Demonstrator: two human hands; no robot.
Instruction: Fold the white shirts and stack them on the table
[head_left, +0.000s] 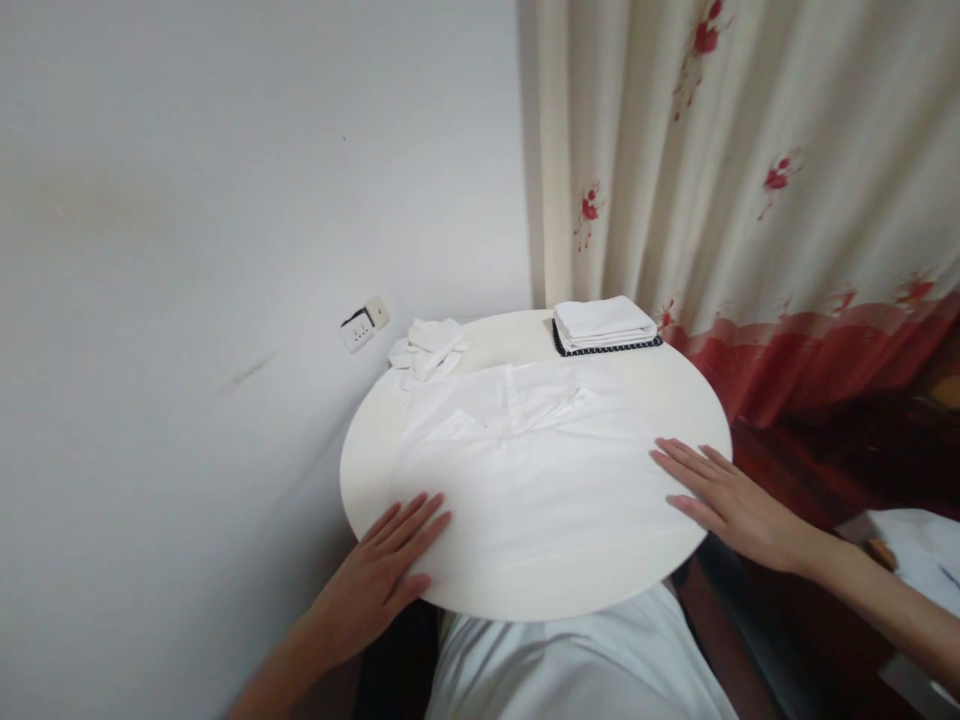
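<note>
The white garment (525, 480) lies flat on the round table (577, 590), between the person and the folded stack (604, 325). Its longer visible extent runs left to right; a central seam runs from the far edge toward the person. The left hand (390, 555) is at the near left edge, fingers directed away and rightward; the right hand (712, 490) is at the right edge, fingers directed leftward. Both hands are flat, fingers extended, gripping nothing.
</note>
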